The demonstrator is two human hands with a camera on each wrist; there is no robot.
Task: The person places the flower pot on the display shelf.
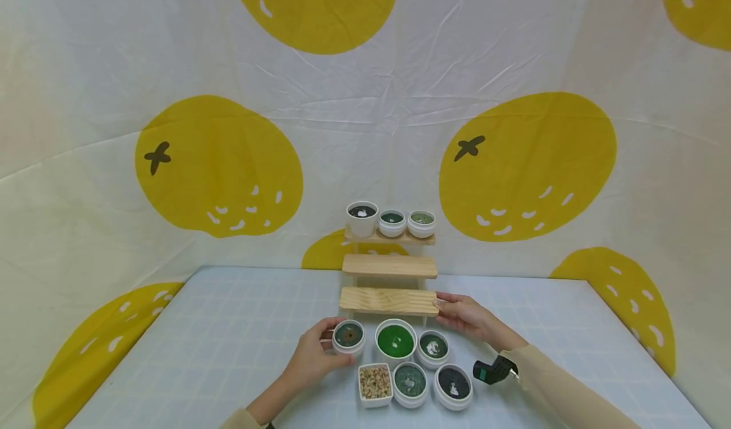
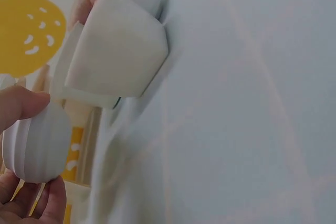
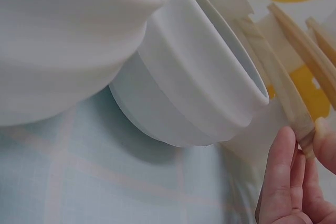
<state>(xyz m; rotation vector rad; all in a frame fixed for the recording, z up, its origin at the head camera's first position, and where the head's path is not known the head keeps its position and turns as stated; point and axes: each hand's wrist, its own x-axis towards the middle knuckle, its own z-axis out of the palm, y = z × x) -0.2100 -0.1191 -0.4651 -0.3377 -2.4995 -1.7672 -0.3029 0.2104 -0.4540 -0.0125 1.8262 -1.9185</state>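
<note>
My left hand [image 1: 313, 353] grips a small white round pot [image 1: 349, 336] with dark green contents and a brown spot at the middle. In the left wrist view, thumb and fingers hold this white pot [image 2: 44, 142] from opposite sides, off the tablecloth. My right hand [image 1: 469, 318] pinches the right end of the lowest shelf [image 1: 388, 301] of a tiered wooden stand. The right wrist view shows the thumb and fingers on that shelf's end [image 3: 286, 93]. Beside the held pot stands a larger white pot [image 1: 396, 340] with bright green contents.
On the table are more white pots: a dark green one [image 1: 433, 348], a grey-green one [image 1: 410, 384], a blackish one [image 1: 454, 386]. A square dish [image 1: 375, 384] holds tan bits. Three pots, including a tall cup [image 1: 362, 221], stand on the top shelf [image 1: 377, 238]. A fruit-print cloth [image 1: 365, 80] hangs behind.
</note>
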